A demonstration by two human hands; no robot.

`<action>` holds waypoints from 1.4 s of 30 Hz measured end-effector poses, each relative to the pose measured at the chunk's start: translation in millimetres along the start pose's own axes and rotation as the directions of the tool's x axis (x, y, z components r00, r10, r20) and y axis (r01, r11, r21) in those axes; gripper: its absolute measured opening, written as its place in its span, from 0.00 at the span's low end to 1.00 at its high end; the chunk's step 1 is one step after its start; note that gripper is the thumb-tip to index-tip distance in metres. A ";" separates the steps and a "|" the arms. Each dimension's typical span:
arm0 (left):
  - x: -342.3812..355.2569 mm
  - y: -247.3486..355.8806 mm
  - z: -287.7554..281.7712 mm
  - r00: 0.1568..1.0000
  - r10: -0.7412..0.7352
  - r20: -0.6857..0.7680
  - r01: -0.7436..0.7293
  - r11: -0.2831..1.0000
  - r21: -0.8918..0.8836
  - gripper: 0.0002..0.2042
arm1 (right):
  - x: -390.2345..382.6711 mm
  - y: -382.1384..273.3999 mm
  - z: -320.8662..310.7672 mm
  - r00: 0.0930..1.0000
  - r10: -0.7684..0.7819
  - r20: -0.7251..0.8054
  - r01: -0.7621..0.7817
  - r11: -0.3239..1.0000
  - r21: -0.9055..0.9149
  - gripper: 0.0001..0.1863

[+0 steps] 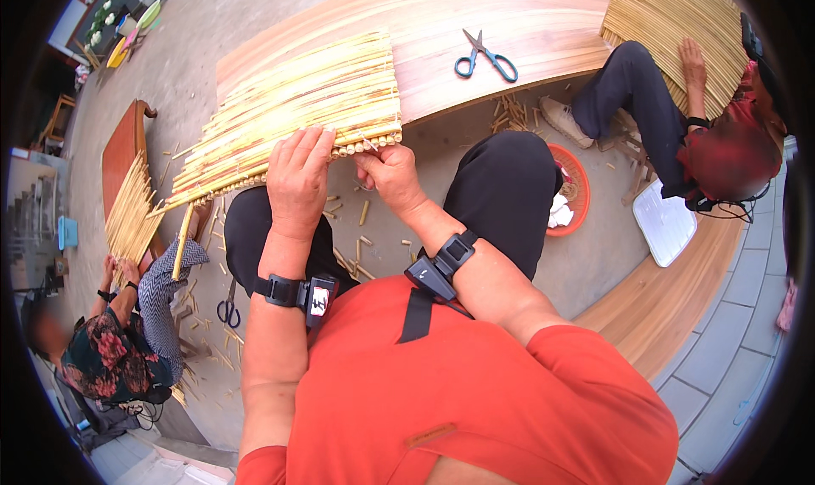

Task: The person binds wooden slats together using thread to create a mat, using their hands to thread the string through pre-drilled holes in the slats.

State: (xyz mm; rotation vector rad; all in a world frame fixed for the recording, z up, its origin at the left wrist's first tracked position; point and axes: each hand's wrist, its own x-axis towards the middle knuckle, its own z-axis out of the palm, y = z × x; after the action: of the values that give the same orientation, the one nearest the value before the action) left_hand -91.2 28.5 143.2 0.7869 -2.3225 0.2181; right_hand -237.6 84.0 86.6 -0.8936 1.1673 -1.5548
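Note:
A mat of pale yellow reed stalks (pixel 297 103), tied side by side, lies on the wooden table with its near edge jutting over my lap. My left hand (pixel 299 179) grips that near edge, fingers laid over the top stalks; its thumb is hidden. At the mat's near right corner, my right hand (pixel 390 176) is closed in a pinch. A thin pale cord (pixel 368 144) shows at its fingertips, by the cut stalk ends. One loose stalk (pixel 182 243) slants down left of the mat. Blue-handled scissors (pixel 486 56) lie partly spread on the table beyond my right hand.
The wooden table (pixel 526 14) stretches ahead. Two co-workers sit at left and right, each with a reed mat (pixel 132 213), (pixel 671 35). An orange basket (pixel 581 188) stands by my right knee. Dark-handled scissors (pixel 228 312) and cut stalk pieces (pixel 365 212) lie on the floor.

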 end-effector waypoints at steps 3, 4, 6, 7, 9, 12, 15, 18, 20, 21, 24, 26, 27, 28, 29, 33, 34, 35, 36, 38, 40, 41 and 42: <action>3.6 10.2 4.0 0.999 0.003 -0.035 -0.003 1.000 0.022 0.17 | -3.3 -4.1 0.4 0.997 0.060 -0.041 -0.056 0.994 0.094 0.05; 4.2 15.5 6.1 0.999 -0.019 -0.031 0.021 0.999 0.046 0.16 | -3.7 -4.2 -0.4 0.996 0.063 -0.055 -0.056 0.990 0.128 0.05; 6.6 24.5 5.6 0.998 -0.062 -0.026 0.063 0.995 0.072 0.17 | -5.9 -5.8 -2.7 0.994 0.076 -0.073 -0.064 0.986 0.157 0.04; 7.2 25.3 4.8 0.998 -0.064 -0.022 0.066 0.996 0.067 0.17 | -5.5 -6.6 -2.7 0.995 0.063 -0.078 -0.050 0.986 0.157 0.04; 5.1 24.4 3.8 0.998 -0.069 -0.004 0.069 0.995 0.077 0.17 | -6.2 -5.7 -2.7 0.995 0.059 -0.085 -0.045 0.987 0.154 0.04; 6.1 25.4 4.7 0.998 -0.067 0.006 0.066 0.995 0.073 0.17 | -5.4 -5.0 -3.0 0.995 0.061 -0.082 -0.044 0.978 0.202 0.04; 6.4 25.5 5.6 0.998 -0.062 0.010 0.061 0.996 0.062 0.16 | -6.5 -5.8 -2.8 0.990 0.098 -0.103 -0.073 0.973 0.218 0.04; 4.6 24.6 7.7 0.998 -0.063 0.009 0.063 0.996 0.069 0.16 | -6.3 -7.2 -0.8 0.987 0.120 -0.110 -0.096 0.974 0.204 0.04; 4.4 24.0 9.3 0.998 -0.062 0.004 0.062 0.995 0.083 0.16 | -5.8 -5.7 -1.4 0.994 0.064 -0.092 -0.044 0.977 0.207 0.06; 5.2 24.1 10.3 0.999 -0.049 -0.014 0.050 0.996 0.078 0.15 | -4.9 -4.9 -1.9 0.997 0.008 -0.075 0.008 0.977 0.211 0.09; 5.6 25.2 15.0 0.999 -0.026 -0.030 0.028 0.996 0.083 0.15 | -3.0 -4.1 -7.8 0.987 0.156 -0.038 -0.125 0.895 0.428 0.15; 4.8 26.0 18.9 0.999 -0.018 -0.029 0.020 0.996 0.092 0.15 | -2.7 -5.7 -6.1 0.971 0.221 -0.089 -0.168 0.901 0.400 0.16; 4.2 26.3 20.9 1.000 -0.008 -0.018 0.010 0.994 0.105 0.15 | -2.2 -8.4 -5.0 0.949 0.282 -0.143 -0.213 0.904 0.372 0.17; 4.2 26.5 22.1 1.000 0.002 -0.008 -0.001 0.993 0.117 0.15 | -0.1 -9.9 -2.7 0.932 0.296 -0.210 -0.220 0.921 0.320 0.16; 4.3 26.9 22.4 1.000 0.002 -0.008 -0.001 0.993 0.117 0.15 | 1.0 -9.8 -2.2 0.932 0.296 -0.210 -0.220 0.922 0.320 0.16; 4.5 28.0 26.0 1.000 0.008 -0.012 -0.006 0.994 0.107 0.16 | 6.1 -4.0 0.2 0.917 0.238 -0.319 -0.165 0.957 0.239 0.15; 4.6 28.3 27.0 1.000 0.006 -0.019 -0.004 0.995 0.099 0.16 | 6.9 -1.4 0.3 0.915 0.197 -0.352 -0.123 0.967 0.222 0.15; 4.4 28.7 26.8 1.000 0.004 -0.018 -0.002 0.995 0.099 0.16 | 6.5 -2.9 1.0 0.915 0.199 -0.351 -0.125 0.967 0.222 0.15; 4.7 29.1 26.2 1.000 0.000 -0.014 0.002 0.995 0.104 0.16 | 6.0 -4.4 1.7 0.910 0.207 -0.359 -0.137 0.968 0.210 0.15; 4.8 29.6 26.2 1.000 -0.004 -0.009 0.005 0.994 0.107 0.16 | 5.8 -7.1 2.6 0.904 0.215 -0.369 -0.150 0.969 0.198 0.15; 4.8 29.0 26.6 1.000 -0.011 -0.015 0.012 0.995 0.098 0.17 | 6.4 -8.1 4.5 0.926 0.172 -0.338 -0.098 0.970 0.223 0.12; 4.8 28.9 26.9 1.000 -0.010 -0.014 0.011 0.995 0.095 0.17 | 6.8 -6.9 3.8 0.925 0.172 -0.340 -0.098 0.970 0.222 0.12; 4.9 29.0 27.1 1.000 -0.013 -0.017 0.014 0.995 0.095 0.16 | 7.8 -5.8 2.7 0.926 0.173 -0.335 -0.105 0.972 0.211 0.11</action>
State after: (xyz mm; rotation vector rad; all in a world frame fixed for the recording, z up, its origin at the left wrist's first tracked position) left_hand -126.0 39.9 127.2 0.8443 -2.3046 0.3302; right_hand -238.7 76.3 93.0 -0.4041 1.2746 -1.7182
